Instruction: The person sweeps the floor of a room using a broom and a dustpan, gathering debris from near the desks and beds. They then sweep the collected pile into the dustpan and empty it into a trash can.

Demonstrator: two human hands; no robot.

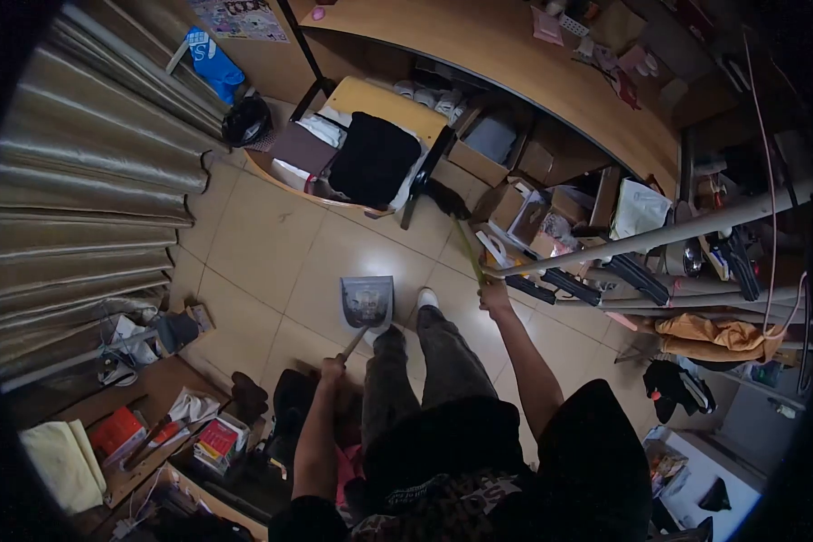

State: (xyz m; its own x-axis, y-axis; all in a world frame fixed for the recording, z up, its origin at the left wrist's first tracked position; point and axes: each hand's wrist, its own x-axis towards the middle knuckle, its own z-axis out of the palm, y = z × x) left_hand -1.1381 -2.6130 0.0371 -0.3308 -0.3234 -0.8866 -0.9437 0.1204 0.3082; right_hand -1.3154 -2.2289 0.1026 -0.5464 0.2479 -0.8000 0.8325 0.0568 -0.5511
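My left hand (332,369) is closed around the long handle of a grey dustpan (368,294). The pan rests on the tiled floor in front of my left foot, with some dark debris or dirt inside it. In my right hand (493,296) is the yellow-green stick of a broom (469,246), fingers wrapped round it. The broom's dark bristles (445,198) are at the floor beside a chair and the cardboard boxes under the desk.
A chair (370,95) holding folded clothes stands ahead. Open cardboard boxes (485,149) sit below a wooden desk (515,59). A grey metal pole (659,237) crosses at right. Curtains (81,199) hang at left, and boxes with books (217,443) lie behind on the left.
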